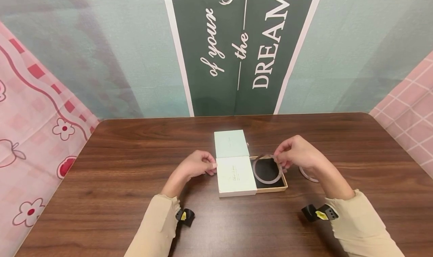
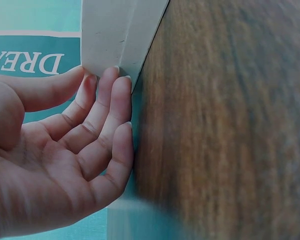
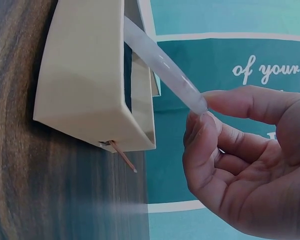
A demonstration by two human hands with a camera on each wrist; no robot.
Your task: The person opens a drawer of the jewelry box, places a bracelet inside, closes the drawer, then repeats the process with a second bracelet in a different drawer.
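Note:
My right hand (image 1: 299,151) pinches a pale lilac bangle (image 1: 266,182) between thumb and fingertips. The bangle is tilted over the black-lined drawer (image 1: 285,185) of a small box (image 1: 236,178), and in the right wrist view its far part passes behind the drawer wall. This drawer is slid out to the right of its whitish sleeve. At the sleeve's left end, my left hand (image 1: 197,163) touches the edge with thumb and fingertips, the fingers loosely bent. A ribbon pull (image 3: 122,157) sticks out of the drawer's end.
A second bangle (image 1: 309,177) lies on the wooden table (image 1: 135,148), partly hidden by the right wrist. Behind the box's sleeve lies a pale green panel (image 1: 231,144). A curtain with lettering (image 1: 233,99) hangs behind the table's back edge.

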